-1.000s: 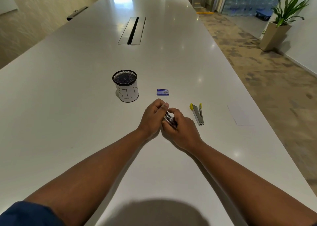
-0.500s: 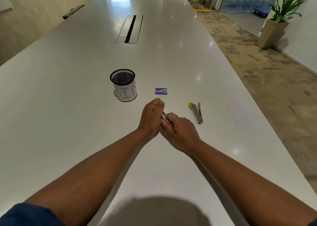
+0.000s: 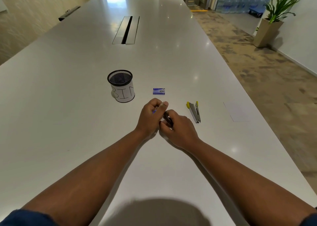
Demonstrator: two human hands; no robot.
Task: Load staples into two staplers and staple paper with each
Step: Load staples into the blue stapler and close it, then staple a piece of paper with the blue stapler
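Both hands meet over the middle of the white table (image 3: 68,122). My left hand (image 3: 151,117) and my right hand (image 3: 180,129) together grip a small metal stapler (image 3: 167,119), mostly hidden between the fingers; a bit of purple shows under the left fingers. A second stapler (image 3: 194,111), silver with yellow ends, lies hinged open on the table just right of my right hand. A small blue staple box (image 3: 158,91) sits just beyond my hands. A white paper sheet (image 3: 237,111) lies flat further right.
A black mesh cup labelled BIN (image 3: 121,86) stands left of the staple box. A cable slot (image 3: 126,30) runs along the table's far middle. The table's right edge borders carpeted floor, with a potted plant (image 3: 272,19) against the wall.
The hands stay together on the small stapler and have closed tighter around it; less metal shows than a second ago. The view has shifted slightly.
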